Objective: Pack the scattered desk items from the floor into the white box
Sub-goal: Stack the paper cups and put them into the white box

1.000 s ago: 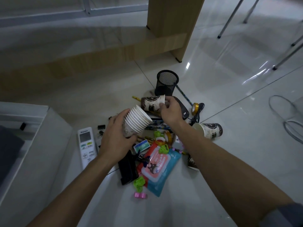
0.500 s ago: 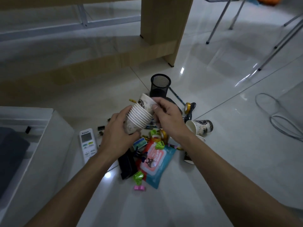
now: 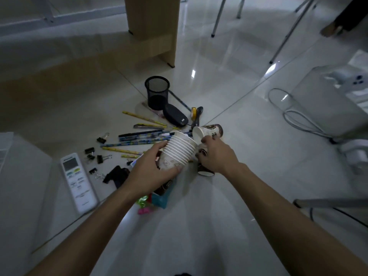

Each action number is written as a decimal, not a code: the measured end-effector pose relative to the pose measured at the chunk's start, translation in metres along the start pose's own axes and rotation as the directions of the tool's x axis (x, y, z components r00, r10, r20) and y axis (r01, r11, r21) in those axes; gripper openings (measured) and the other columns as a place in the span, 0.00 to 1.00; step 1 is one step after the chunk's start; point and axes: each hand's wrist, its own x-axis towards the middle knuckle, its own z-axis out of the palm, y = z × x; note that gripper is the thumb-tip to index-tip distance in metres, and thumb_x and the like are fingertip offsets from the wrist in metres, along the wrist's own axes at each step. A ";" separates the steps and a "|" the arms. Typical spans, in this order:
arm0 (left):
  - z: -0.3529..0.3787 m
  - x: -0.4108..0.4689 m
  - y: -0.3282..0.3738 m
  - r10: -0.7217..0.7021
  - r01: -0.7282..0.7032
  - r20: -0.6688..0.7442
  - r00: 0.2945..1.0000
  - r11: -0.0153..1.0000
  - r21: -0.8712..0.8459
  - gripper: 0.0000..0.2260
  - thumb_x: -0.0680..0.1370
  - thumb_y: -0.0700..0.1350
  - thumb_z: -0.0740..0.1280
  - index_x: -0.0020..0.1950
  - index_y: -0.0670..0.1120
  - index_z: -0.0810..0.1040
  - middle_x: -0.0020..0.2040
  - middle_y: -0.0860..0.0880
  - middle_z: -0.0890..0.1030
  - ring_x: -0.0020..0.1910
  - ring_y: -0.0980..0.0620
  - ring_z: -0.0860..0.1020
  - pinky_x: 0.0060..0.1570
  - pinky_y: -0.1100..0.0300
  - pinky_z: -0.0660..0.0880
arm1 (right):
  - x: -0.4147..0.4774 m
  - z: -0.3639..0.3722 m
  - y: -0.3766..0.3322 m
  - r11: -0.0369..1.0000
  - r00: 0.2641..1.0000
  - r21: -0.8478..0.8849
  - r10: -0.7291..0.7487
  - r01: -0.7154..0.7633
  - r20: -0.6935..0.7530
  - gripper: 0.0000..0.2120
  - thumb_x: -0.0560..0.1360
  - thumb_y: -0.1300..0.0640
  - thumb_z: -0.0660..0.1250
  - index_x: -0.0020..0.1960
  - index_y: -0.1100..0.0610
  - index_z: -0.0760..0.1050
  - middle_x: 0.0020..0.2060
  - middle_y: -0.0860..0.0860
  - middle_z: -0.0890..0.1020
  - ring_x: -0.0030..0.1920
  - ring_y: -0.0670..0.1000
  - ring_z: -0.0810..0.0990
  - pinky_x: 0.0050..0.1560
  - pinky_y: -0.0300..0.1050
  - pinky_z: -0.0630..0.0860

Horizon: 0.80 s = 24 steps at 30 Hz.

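Cup stack (image 3: 179,152) is up off the floor (image 3: 229,206), left hand (image 3: 151,174) fingers wrapped round it, while the right hand (image 3: 218,156) curls its fingers on a loose cup (image 3: 206,171) just beside. Early going, I'd say: pencils (image 3: 139,136), binder clips (image 3: 99,157), remote (image 3: 78,180) and mesh pen holder (image 3: 157,92) all lie out on the floor, with the white box (image 3: 23,176) waiting far left

Glossy tile floor (image 3: 229,92), wood desk leg (image 3: 152,26)
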 end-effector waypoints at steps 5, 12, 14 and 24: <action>0.011 0.003 0.002 -0.029 0.031 0.064 0.998 0.999 -0.034 0.34 0.71 0.53 0.77 0.73 0.58 0.65 0.63 0.56 0.76 0.52 0.63 0.79 0.46 0.65 0.77 | -0.004 0.000 0.004 0.985 0.996 0.165 0.056 -0.044 -0.072 0.13 0.80 0.55 0.61 0.61 0.56 0.77 0.56 0.58 0.82 0.53 0.60 0.81 0.51 0.50 0.78; -0.006 0.004 -0.003 -0.071 0.076 0.063 0.996 0.993 -0.086 0.35 0.70 0.52 0.77 0.73 0.60 0.64 0.60 0.59 0.77 0.54 0.58 0.80 0.51 0.58 0.79 | -0.013 -0.079 -0.028 0.702 0.814 0.670 0.229 0.241 -0.533 0.08 0.82 0.58 0.61 0.53 0.54 0.79 0.41 0.44 0.81 0.39 0.35 0.78 0.35 0.28 0.72; -0.012 0.003 -0.004 -0.066 0.070 0.047 0.997 0.994 -0.081 0.34 0.70 0.51 0.77 0.72 0.60 0.65 0.59 0.60 0.77 0.53 0.60 0.79 0.51 0.59 0.79 | -0.011 -0.084 -0.041 0.667 0.817 0.688 0.207 0.285 -0.539 0.08 0.82 0.58 0.62 0.54 0.55 0.79 0.41 0.44 0.81 0.38 0.34 0.78 0.35 0.25 0.71; -0.030 0.007 -0.006 -0.014 0.007 -0.078 0.997 0.996 -0.088 0.33 0.69 0.47 0.79 0.71 0.59 0.69 0.62 0.57 0.77 0.54 0.60 0.79 0.46 0.65 0.78 | -0.017 -0.025 -0.080 0.544 0.956 0.790 -0.095 0.282 -0.277 0.08 0.81 0.53 0.63 0.47 0.44 0.79 0.34 0.39 0.79 0.35 0.43 0.77 0.37 0.46 0.77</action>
